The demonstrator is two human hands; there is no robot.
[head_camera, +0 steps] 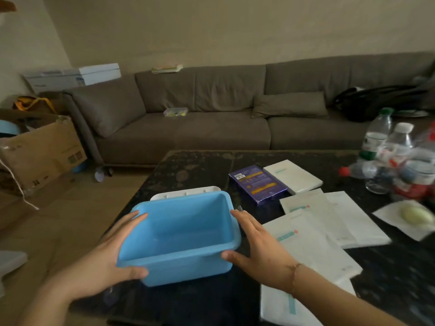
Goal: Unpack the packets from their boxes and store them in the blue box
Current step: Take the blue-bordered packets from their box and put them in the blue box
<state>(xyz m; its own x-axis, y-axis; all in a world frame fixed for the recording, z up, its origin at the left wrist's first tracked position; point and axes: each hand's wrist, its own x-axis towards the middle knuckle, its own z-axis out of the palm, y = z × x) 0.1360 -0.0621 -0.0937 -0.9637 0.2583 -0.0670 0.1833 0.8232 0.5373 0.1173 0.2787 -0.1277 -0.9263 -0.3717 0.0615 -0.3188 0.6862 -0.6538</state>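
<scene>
I hold the blue box on the table with my left hand and right hand, one on each side. My fingers are straight and spread flat against it, so it stays put. It looks empty. White packets lie just beside it.

Brown sofa against beige wall.
</scene>
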